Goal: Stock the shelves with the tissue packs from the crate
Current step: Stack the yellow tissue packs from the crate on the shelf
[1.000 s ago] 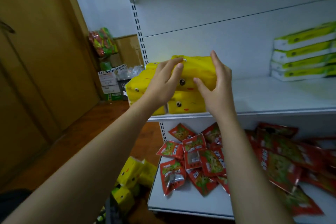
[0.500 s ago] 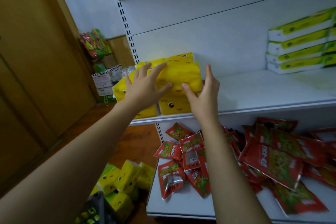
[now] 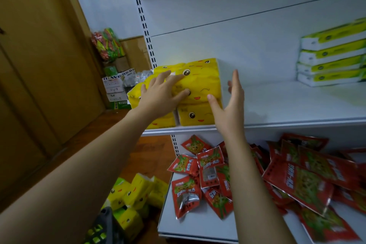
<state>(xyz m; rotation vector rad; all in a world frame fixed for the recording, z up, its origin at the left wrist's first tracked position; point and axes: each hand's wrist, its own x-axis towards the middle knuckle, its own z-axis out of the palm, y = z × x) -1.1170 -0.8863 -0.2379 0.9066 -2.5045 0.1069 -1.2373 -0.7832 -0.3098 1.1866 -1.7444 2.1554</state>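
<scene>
Tissue packs sit stacked at left on the shelf. Left hand presses straight fingers on the top pack; right hand is released, flat beside its right end.

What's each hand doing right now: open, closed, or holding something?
Left hand: open, fingers flat on the top yellow tissue pack.
Right hand: open at that pack's right end, holding nothing.

White shelves on two levels
The upper shelf bears yellow tissue packs stacked at its left end and white-and-green packs stacked far right; the lower shelf holds strewn red snack packets
</scene>
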